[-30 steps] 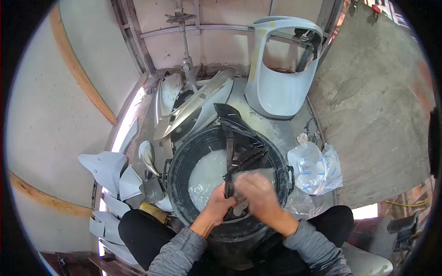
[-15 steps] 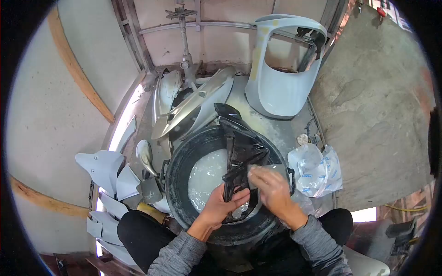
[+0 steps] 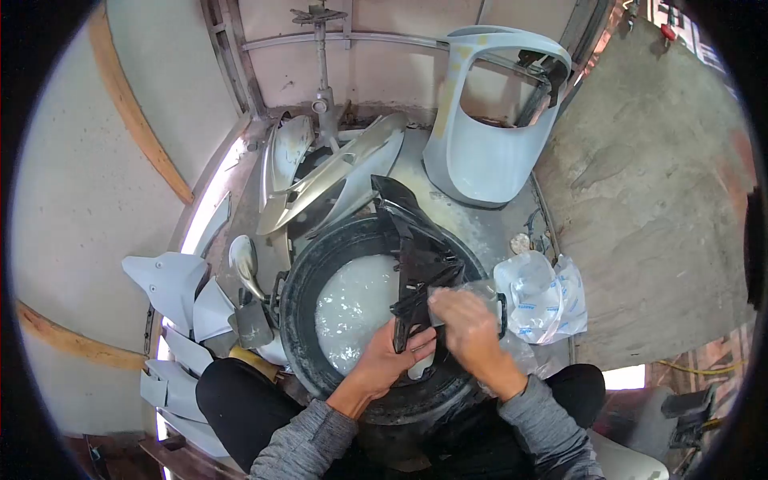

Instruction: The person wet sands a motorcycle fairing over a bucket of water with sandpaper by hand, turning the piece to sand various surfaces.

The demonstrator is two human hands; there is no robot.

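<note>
My left hand (image 3: 382, 357) grips the lower end of a black plastic panel (image 3: 420, 254), which looks like a motorcycle fairing part. The panel slants across a black tub (image 3: 299, 340), its far end reaching past the rim. Cloudy whitish water (image 3: 352, 308) with bubbles lies in the tub. Blurred by motion, my right hand (image 3: 472, 332) is closed on a thin grey sheet (image 3: 485, 294) against the panel's right side. The sheet's exact kind is unclear, and my fingers hide part of it.
A large white fairing shell (image 3: 488, 172) stands behind the tub. Silvery panels (image 3: 336, 172) lean at the back left, white pieces (image 3: 172, 280) at the left. A crumpled plastic bag (image 3: 548, 300) lies right of the tub, beside a grey board (image 3: 640, 200).
My right hand has shifted slightly along the panel with the sheet. The panel's lower end has tilted a little in my left hand, and the view has moved slightly.
</note>
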